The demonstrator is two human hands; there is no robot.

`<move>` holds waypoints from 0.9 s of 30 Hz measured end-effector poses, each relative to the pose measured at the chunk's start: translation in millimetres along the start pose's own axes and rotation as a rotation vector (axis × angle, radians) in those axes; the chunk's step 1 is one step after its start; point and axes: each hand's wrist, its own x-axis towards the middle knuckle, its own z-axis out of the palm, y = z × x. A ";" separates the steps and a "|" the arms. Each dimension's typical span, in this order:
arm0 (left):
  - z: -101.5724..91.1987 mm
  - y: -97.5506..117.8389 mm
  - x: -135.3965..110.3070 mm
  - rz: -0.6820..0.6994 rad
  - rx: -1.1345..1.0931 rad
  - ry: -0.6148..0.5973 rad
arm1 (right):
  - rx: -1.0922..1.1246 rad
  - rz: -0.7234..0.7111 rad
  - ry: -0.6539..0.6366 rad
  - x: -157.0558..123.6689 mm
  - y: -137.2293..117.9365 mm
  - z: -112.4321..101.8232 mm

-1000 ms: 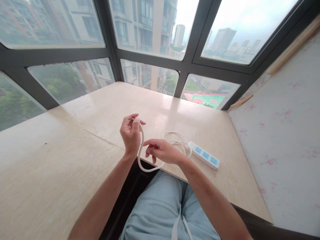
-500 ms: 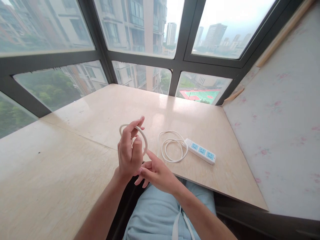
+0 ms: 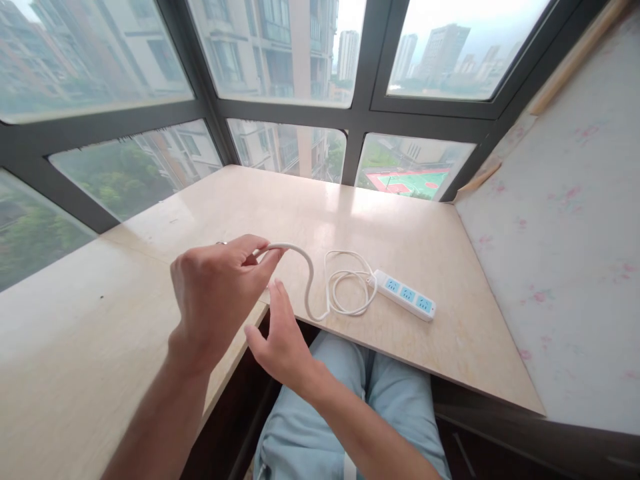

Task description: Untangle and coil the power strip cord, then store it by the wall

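Observation:
A white power strip (image 3: 406, 294) with blue sockets lies on the beige tabletop (image 3: 410, 240), its white cord (image 3: 345, 291) looped beside it. My left hand (image 3: 215, 293) is raised above the table's front edge and pinches the cord near its end; the cord arches from my fingers down to the loops. My right hand (image 3: 283, 340) sits just below and right of the left, fingers pointing up towards the cord, touching nothing I can make out. The cord's plug end is hidden behind my left hand.
Dark-framed windows (image 3: 360, 113) run along the back and left of the table. A pale flowered wall (image 3: 565, 253) closes the right side. My light blue trousers (image 3: 325, 413) show below the table's front edge, with a dark gap underneath.
My left hand has moved left and nearer the camera, drawing the cord out from a small loop into a long arch. My right hand has let go of the cord and sits lower.

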 end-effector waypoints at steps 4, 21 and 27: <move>-13.6 4.4 16.4 -0.016 -0.148 -0.074 | -0.062 -0.004 -0.062 31.4 5.8 8.7; 6.1 -21.4 -58.1 -1.015 -1.155 -0.631 | 0.219 0.252 -0.559 -74.0 -46.7 -210.4; 41.6 -7.9 -110.8 -1.434 -1.505 -0.550 | -0.004 0.169 -0.694 -70.1 -73.4 -270.7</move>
